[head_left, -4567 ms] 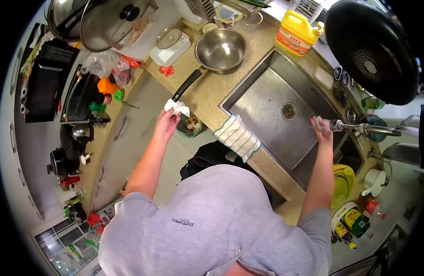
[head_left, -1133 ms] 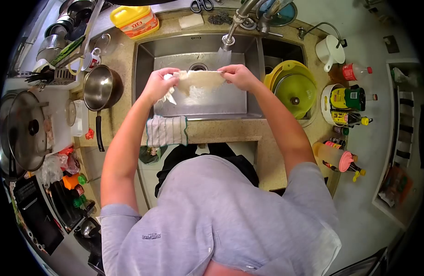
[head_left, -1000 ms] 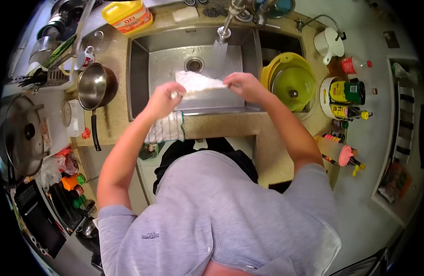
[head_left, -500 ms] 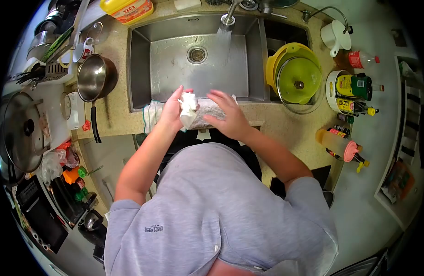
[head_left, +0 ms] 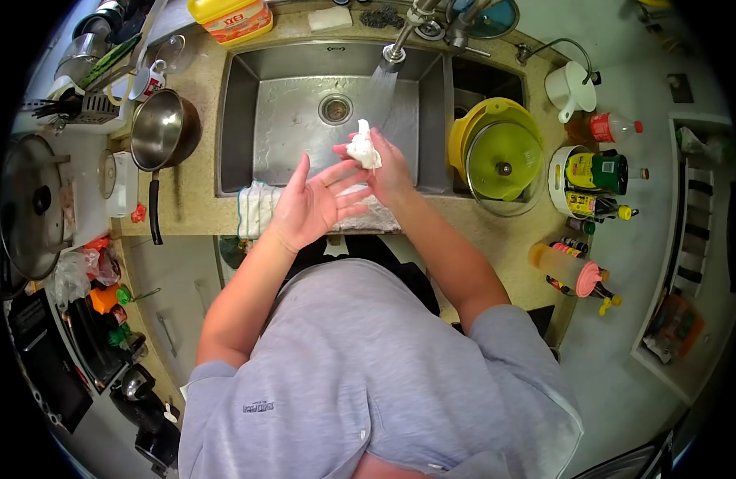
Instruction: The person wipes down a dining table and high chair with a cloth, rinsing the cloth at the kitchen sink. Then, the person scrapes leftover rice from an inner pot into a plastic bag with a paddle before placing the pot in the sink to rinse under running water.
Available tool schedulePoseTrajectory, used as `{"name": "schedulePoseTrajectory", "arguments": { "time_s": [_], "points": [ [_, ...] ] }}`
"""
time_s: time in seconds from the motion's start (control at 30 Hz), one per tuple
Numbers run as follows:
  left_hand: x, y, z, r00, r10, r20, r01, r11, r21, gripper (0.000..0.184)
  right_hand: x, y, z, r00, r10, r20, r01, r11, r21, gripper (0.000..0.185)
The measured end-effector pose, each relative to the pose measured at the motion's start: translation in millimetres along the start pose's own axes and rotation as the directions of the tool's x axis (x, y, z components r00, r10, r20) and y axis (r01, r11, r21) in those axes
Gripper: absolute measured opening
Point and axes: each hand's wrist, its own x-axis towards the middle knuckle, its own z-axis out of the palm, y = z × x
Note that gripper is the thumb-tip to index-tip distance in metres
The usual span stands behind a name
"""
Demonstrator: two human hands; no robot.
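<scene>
My right hand has a crumpled white tissue in its fingers, above the front part of the steel sink. Palm up with its fingers spread, my left hand is just to the left, its fingertips close to the right hand and below the tissue. Whether the two hands touch is hard to tell. Water runs from the faucet into the sink behind the tissue. A white cloth lies along the sink's front edge, partly hidden by my hands.
A saucepan stands left of the sink. On the right, yellow-green basins under a glass lid overlap the small sink. Farther right are a white dipper, several bottles and a pink-topped jug. A yellow detergent jug stands behind.
The tissue has passed from my left hand to my right and is farther over the sink. My left hand has opened and turned palm up. The view has shifted slightly.
</scene>
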Motion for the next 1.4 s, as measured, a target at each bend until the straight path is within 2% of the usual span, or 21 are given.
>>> {"name": "schedulePoseTrajectory", "arguments": {
  "time_s": [0.03,0.1,0.2,0.23,0.27,0.33,0.4,0.47,0.53,0.73,0.87,0.9,0.93,1.0,1.03,1.1,1.13,1.2,1.27,1.33,1.4],
  "points": [
    [1.5,-1.6,-3.4,1.000,0.004,0.001,-0.004,1.000,-0.004,0.068,-0.7,5.7,1.1,0.998,-0.026,0.055,0.022,0.998,0.065,0.047],
    [6.9,-1.9,-17.9,0.964,0.152,-0.217,-0.112,0.976,0.187,0.048,-1.9,17.4,7.7,0.991,-0.050,0.127,0.034,0.991,0.126,0.051],
    [10.3,-1.5,-32.4,0.920,0.254,-0.298,-0.137,0.921,0.365,0.036,-9.5,30.4,11.5,0.999,0.037,0.004,-0.037,0.992,-0.119,0.052],
    [10.0,-0.6,-31.4,0.894,0.290,-0.343,-0.167,0.924,0.345,0.034,-9.3,30.1,8.8,0.998,-0.070,0.011,0.070,0.972,-0.224,0.051],
    [8.0,1.5,-31.0,0.892,0.297,-0.341,-0.175,0.922,0.346,0.034,-7.5,30.2,4.8,0.984,-0.175,0.031,0.175,0.930,-0.323,0.050],
    [-0.1,6.0,-33.5,0.883,0.314,-0.350,-0.213,0.931,0.297,0.032,18.6,22.4,-35.9,0.945,-0.306,-0.115,0.155,0.729,-0.667,0.041],
    [-8.5,11.0,-37.8,0.867,0.334,-0.371,-0.227,0.926,0.303,0.032,20.6,-24.1,-45.3,0.899,-0.413,-0.149,0.179,0.655,-0.734,0.034],
    [-14.4,15.6,-42.8,0.846,0.361,-0.392,-0.246,0.918,0.312,0.031,39.8,-57.8,-75.8,0.807,-0.586,-0.075,0.235,0.434,-0.870,0.023],
    [-22.4,18.2,-53.1,0.820,0.396,-0.413,-0.288,0.909,0.301,0.031,58.8,-89.1,-97.5,0.684,-0.725,0.077,0.335,0.219,-0.916,0.022],
    [-68.1,32.6,-82.0,0.779,0.517,-0.354,-0.486,0.855,0.180,0.030,76.9,-126.7,-111.0,0.648,-0.739,0.184,0.362,0.086,-0.928,0.022],
    [-147.3,32.7,-117.7,0.619,0.620,-0.482,-0.645,0.751,0.139,0.041,87.8,-117.5,-140.5,0.760,-0.645,0.085,0.366,0.315,-0.876,0.022],
    [-168.9,28.6,-124.2,0.510,0.658,-0.553,-0.705,0.689,0.169,0.044,87.8,-115.9,-148.5,0.772,-0.630,0.083,0.352,0.316,-0.881,0.022],
    [-195.3,22.8,-152.3,0.506,0.692,-0.515,-0.766,0.635,0.099,0.038,86.8,-114.6,-155.3,0.782,-0.619,0.077,0.336,0.314,-0.888,0.023],
    [-239.4,9.6,-183.9,0.330,0.634,-0.699,-0.804,0.577,0.144,0.018,77.0,-116.4,-163.0,0.810,-0.584,0.042,0.230,0.250,-0.941,0.025],
    [-262.9,-1.2,-221.0,0.313,0.633,-0.708,-0.818,0.559,0.139,0.018,74.6,-116.8,-171.6,0.827,-0.562,0.003,0.193,0.279,-0.941,0.025],
    [-301.7,-19.4,-298.4,0.449,0.561,-0.695,-0.755,0.655,0.041,0.022,62.8,-117.1,-171.3,0.852,-0.514,-0.100,0.117,0.372,-0.921,0.024],
    [-301.2,-18.7,-308.1,0.440,0.561,-0.701,-0.768,0.640,0.031,0.022,57.3,-118.4,-164.0,0.860,-0.485,-0.160,0.080,0.436,-0.896,0.024],
    [-290.9,-11.8,-327.2,-0.083,0.238,-0.968,-0.534,0.809,0.245,0.035,48.7,-119.3,-147.8,0.859,-0.480,-0.175,0.056,0.429,-0.902,0.023],
    [-294.4,-10.7,-386.6,-0.091,0.206,-0.974,-0.486,0.845,0.224,0.043,43.9,-126.9,-138.7,0.877,-0.455,-0.153,-0.004,0.313,-0.950,0.021],
    [-286.6,-10.9,-434.7,-0.076,0.291,-0.954,-0.623,0.732,0.274,0.046,39.3,-133.9,-133.4,0.885,-0.440,-0.155,-0.025,0.287,-0.958,0.020],
    [-291.6,-5.0,-475.3,0.037,0.253,-0.967,-0.657,0.735,0.167,0.054,31.9,-139.6,-122.8,0.886,-0.433,-0.167,-0.041,0.284,-0.958,0.020]
  ]
}}
